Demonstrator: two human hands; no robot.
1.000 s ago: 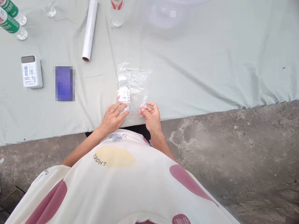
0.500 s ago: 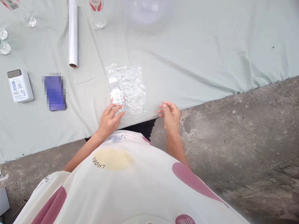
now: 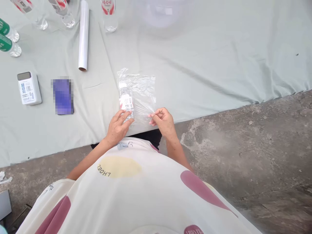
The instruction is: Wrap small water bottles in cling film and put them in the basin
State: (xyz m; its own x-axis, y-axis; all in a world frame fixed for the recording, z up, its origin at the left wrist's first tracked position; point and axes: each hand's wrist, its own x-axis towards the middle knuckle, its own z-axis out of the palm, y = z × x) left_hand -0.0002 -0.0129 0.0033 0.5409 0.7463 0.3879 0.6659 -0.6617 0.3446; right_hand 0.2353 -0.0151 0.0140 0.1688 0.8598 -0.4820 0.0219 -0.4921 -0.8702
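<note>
A small clear plastic bottle (image 3: 126,102) with a white cap and a white-and-red label lies on a crumpled sheet of clear plastic film (image 3: 143,87), near the table's front edge. My left hand (image 3: 119,126) holds the bottle's lower end, fingers across it and thumb at its side. To the right, my right hand (image 3: 163,122) pinches the film's near right corner between thumb and fingers. Creases run through the film from that pinch toward the bottle.
A pale green cloth covers the table (image 3: 207,58). On it are a roll of film (image 3: 83,39), a white box-shaped device (image 3: 29,89), a blurred-out phone (image 3: 63,96), an upright bottle (image 3: 109,16), several more bottles at far left, and a translucent basin (image 3: 161,13) at the back.
My right hand has moved left from beyond the film and taken hold of its corner, pulling the film tauter. My left hand stays on the bottle. The view has shifted slightly.
</note>
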